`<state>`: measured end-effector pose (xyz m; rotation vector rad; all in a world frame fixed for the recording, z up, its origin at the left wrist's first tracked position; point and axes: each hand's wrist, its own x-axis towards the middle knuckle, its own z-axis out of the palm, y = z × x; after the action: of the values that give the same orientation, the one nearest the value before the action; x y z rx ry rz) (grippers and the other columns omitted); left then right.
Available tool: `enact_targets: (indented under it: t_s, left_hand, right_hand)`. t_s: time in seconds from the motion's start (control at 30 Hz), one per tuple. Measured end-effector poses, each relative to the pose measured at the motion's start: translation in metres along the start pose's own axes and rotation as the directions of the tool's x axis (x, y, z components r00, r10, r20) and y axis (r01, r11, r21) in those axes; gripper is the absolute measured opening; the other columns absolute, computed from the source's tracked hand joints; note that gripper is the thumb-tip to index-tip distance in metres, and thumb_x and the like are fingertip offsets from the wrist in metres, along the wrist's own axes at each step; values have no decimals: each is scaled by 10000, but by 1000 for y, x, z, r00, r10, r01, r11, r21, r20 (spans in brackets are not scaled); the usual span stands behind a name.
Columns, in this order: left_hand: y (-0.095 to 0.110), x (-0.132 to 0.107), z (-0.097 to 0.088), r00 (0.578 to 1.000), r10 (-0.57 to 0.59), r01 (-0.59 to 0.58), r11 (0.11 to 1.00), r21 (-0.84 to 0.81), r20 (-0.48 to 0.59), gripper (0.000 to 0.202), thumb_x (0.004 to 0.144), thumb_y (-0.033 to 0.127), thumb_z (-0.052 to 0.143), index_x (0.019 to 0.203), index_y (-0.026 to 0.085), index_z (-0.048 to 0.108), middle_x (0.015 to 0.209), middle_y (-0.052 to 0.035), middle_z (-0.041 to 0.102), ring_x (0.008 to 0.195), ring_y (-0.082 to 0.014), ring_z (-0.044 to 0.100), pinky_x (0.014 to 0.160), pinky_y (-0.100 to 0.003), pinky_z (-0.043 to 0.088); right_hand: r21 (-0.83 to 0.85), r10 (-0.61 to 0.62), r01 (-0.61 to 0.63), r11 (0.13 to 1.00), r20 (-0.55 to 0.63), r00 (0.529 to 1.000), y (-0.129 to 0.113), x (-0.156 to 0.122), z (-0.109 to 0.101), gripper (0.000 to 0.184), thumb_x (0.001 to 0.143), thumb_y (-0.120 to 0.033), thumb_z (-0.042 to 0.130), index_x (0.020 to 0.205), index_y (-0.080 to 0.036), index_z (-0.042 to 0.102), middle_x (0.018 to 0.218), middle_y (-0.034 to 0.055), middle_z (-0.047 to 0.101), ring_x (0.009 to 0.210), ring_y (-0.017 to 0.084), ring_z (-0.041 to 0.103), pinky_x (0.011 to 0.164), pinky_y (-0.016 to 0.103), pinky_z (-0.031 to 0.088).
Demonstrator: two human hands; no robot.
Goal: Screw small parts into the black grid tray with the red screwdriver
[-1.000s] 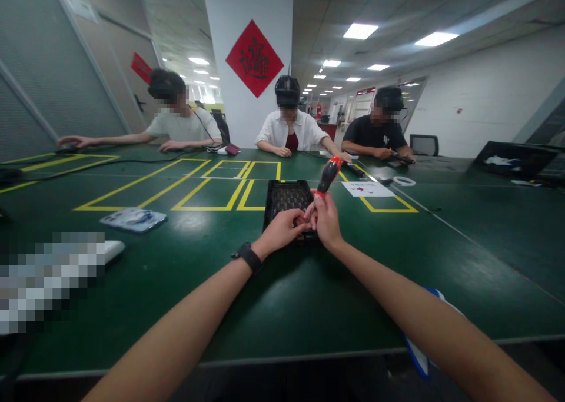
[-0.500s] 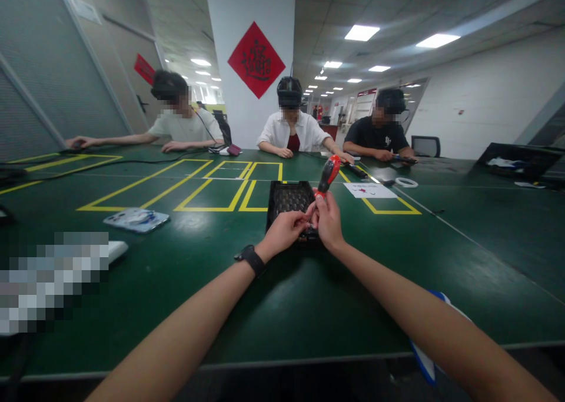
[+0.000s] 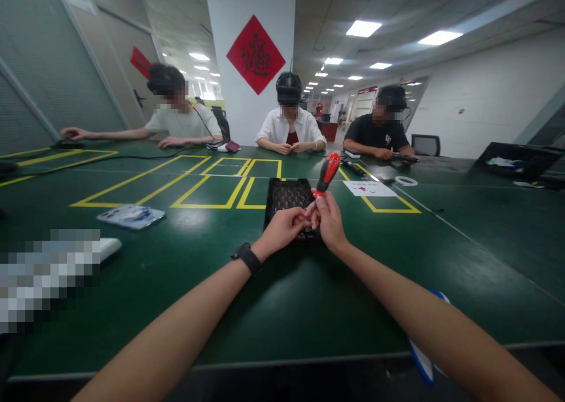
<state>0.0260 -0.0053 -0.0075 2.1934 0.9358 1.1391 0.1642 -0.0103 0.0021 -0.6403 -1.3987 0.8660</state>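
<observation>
My right hand grips a screwdriver with a red and black handle, its handle tilted up and away from me. My left hand, a black watch on its wrist, pinches something small right at the screwdriver's tip; I cannot make out what. Both hands meet over the near edge of a black tray that lies on the green table.
Three people sit along the far side of the table, hands on it. A white sheet and a tape ring lie to the right, a plastic packet to the left. Yellow taped rectangles mark the tabletop. A blue and white object lies under my right forearm.
My hands stay together at the tray with the screwdriver. The person in white has drawn an outstretched hand back in front of them.
</observation>
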Motion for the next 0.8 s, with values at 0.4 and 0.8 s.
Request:
enact_targets:
  t_s: [0.4,0.8]
  left_hand:
    - [1,0,-2,1000,6,-5,993,117,-9,97,768,201,555,725,132,607,659,1,599,613,-103,513,587,-212,379]
    - [-8,0,3,997,-75,76,997,-30,12,148,709,264,640,729,126,588,648,-1,609,581,-105,538,550,-210,419]
  right_hand:
    - [0,-12,12,1000,11,1000,-1,-3,1,315,898,-425,354,1095,-197,446,656,-40,579,364,31,383,365,171,291]
    - [-40,-27,27,999,20,999,-1,-5,4,338,878,-451,385,1108,-209,437,646,-51,561,392,37,413,396,165,340]
